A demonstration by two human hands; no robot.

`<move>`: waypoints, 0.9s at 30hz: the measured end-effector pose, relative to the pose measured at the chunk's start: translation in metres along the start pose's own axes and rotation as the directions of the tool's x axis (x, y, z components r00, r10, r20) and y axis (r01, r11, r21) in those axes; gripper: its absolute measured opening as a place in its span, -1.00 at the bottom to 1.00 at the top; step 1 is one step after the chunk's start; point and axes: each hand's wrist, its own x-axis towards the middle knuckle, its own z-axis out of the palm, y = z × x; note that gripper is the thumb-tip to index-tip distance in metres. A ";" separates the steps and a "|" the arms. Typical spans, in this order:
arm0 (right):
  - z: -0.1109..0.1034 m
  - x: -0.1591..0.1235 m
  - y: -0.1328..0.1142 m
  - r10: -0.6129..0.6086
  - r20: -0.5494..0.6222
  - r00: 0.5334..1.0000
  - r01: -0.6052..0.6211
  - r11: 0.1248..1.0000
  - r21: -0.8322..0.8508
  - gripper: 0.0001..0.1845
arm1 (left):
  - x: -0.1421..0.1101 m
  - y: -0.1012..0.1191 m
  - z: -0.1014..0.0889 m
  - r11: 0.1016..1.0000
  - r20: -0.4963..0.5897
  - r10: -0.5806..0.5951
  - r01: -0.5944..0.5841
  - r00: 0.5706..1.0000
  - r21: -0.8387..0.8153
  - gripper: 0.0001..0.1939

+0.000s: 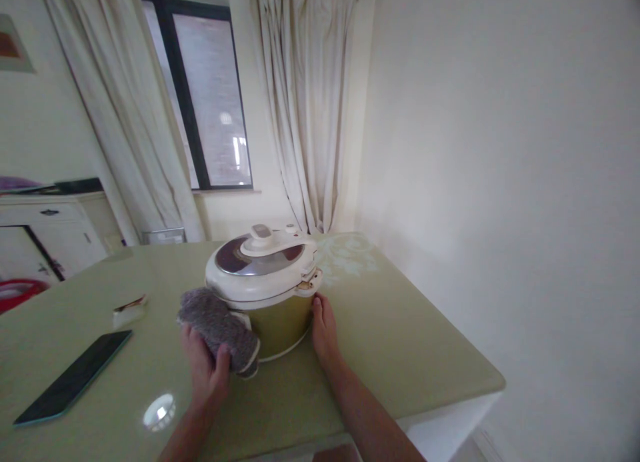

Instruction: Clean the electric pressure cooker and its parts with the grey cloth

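A grey fluffy cloth (220,329) with a pale edge is in my left hand (206,369), whose thumb and fingers close on its near side. The cloth lies against the left side of an electric pressure cooker (280,322), which has a white rim, a dark shiny lid top and a yellow-green body. My right hand (325,325) holds the cooker's right side, below the lid's side tab; most of its fingers are hidden behind the body. On top, the white lid handle (277,243) points to the right. The lid is on, and the cooker stands upright.
The cooker rests on a pale green table (395,342). To the left lie a dark flat tablet-like slab (75,377) and a small pale packet (129,312). A white wall (500,169) runs along the right; curtains (310,115) and a white cabinet (60,229) are beyond.
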 end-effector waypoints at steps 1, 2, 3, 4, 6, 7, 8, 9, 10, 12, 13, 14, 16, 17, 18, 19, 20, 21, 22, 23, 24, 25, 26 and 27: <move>0.000 -0.001 -0.001 -0.001 0.004 1.000 0.001 1.000 0.004 -0.54 | 0.010 0.014 -0.002 0.997 -0.038 0.075 -0.074 0.996 0.010 -0.03; 0.000 -0.001 -0.002 -0.005 0.008 1.000 0.005 1.000 0.006 -0.54 | 0.024 0.028 -0.005 0.991 -0.065 0.134 -0.132 0.989 0.039 0.03; 0.000 -0.002 -0.003 -0.011 0.011 1.000 0.011 1.000 0.003 -0.53 | 0.039 0.041 -0.010 0.982 -0.075 0.179 -0.174 0.981 0.069 0.06; 0.000 -0.002 -0.003 -0.015 0.013 1.000 0.015 1.000 -0.005 -0.52 | 0.054 0.053 -0.015 0.971 -0.069 0.225 -0.218 0.972 0.095 0.03; 0.000 -0.002 -0.003 -0.017 0.007 1.000 0.017 0.999 -0.031 -0.51 | 0.082 0.072 -0.026 0.940 -0.030 0.321 -0.314 0.947 0.137 -0.10; 0.000 -0.002 -0.003 -0.016 0.001 1.000 0.016 0.999 -0.043 -0.51 | 0.094 0.081 -0.031 0.919 -0.001 0.369 -0.364 0.930 0.153 -0.18; 0.001 -0.002 -0.002 -0.017 -0.003 1.000 0.017 0.999 -0.052 -0.51 | 0.104 0.090 -0.035 0.896 0.031 0.414 -0.413 0.910 0.165 -0.26; 0.001 -0.002 -0.001 -0.023 -0.004 1.000 0.023 0.998 -0.056 -0.52 | 0.113 0.100 -0.037 0.873 0.064 0.453 -0.457 0.889 0.170 -0.33; 0.001 -0.002 -0.001 -0.034 -0.002 0.999 0.034 0.998 -0.059 -0.52 | 0.122 0.112 -0.038 0.849 0.109 0.489 -0.501 0.865 0.167 -0.38; 0.001 -0.002 0.001 -0.055 0.001 0.998 0.055 0.996 -0.063 -0.52 | 0.138 0.139 -0.034 0.811 0.213 0.536 -0.568 0.817 0.139 -0.43; 0.001 -0.002 0.002 -0.062 0.000 0.998 0.062 0.996 -0.065 -0.52 | 0.145 0.154 -0.029 0.803 0.251 0.542 -0.582 0.802 0.127 -0.44; 0.001 -0.003 0.002 -0.064 -0.004 0.998 0.063 0.996 -0.068 -0.53 | 0.153 0.169 -0.022 0.797 0.277 0.544 -0.591 0.792 0.124 -0.43; 0.001 -0.003 0.003 -0.062 -0.004 0.998 0.062 0.996 -0.060 -0.53 | 0.164 0.197 -0.005 0.777 0.343 0.547 -0.616 0.763 0.132 -0.40; 0.000 -0.004 0.003 -0.063 0.000 0.998 0.063 0.997 -0.051 -0.52 | 0.167 0.210 0.005 0.761 0.383 0.554 -0.636 0.739 0.128 -0.40; -0.001 -0.004 0.003 -0.063 0.008 0.998 0.064 0.997 -0.043 -0.52 | 0.169 0.220 0.016 0.741 0.430 0.566 -0.662 0.704 0.109 -0.42; -0.002 -0.004 0.003 -0.062 0.015 0.998 0.063 0.997 -0.037 -0.51 | 0.168 0.229 0.027 0.721 0.478 0.577 -0.688 0.662 0.084 -0.47; -0.004 -0.004 0.003 -0.058 0.022 0.998 0.059 0.998 -0.036 -0.50 | 0.165 0.236 0.038 0.699 0.525 0.583 -0.712 0.620 0.066 -0.54; -0.006 -0.003 0.003 -0.052 0.024 0.998 0.053 0.998 -0.041 -0.49 | 0.161 0.241 0.048 0.679 0.565 0.583 -0.732 0.584 0.057 -0.62; -0.009 -0.002 0.004 -0.044 0.020 0.999 0.045 0.998 -0.051 -0.49 | 0.155 0.245 0.057 0.666 0.593 0.580 -0.744 0.558 0.050 -0.69; -0.011 0.000 0.005 -0.036 0.010 0.999 0.037 0.997 -0.064 -0.48 | 0.148 0.246 0.064 0.661 0.603 0.582 -0.750 0.545 0.039 -0.71; -0.013 0.002 0.006 -0.031 -0.004 1.000 0.030 0.996 -0.081 -0.47 | 0.141 0.245 0.069 0.661 0.595 0.595 -0.750 0.540 0.020 -0.70; -0.014 0.004 0.008 -0.029 -0.021 0.999 0.027 0.994 -0.101 -0.46 | 0.133 0.242 0.073 0.663 0.571 0.617 -0.748 0.542 -0.007 -0.65; -0.016 0.007 0.010 -0.035 -0.036 0.999 0.030 0.991 -0.127 -0.46 | 0.125 0.238 0.075 0.665 0.540 0.641 -0.746 0.546 -0.035 -0.59; -0.016 0.009 0.013 -0.045 -0.049 0.998 0.037 0.987 -0.153 -0.46 | 0.117 0.232 0.076 0.664 0.508 0.662 -0.745 0.551 -0.057 -0.53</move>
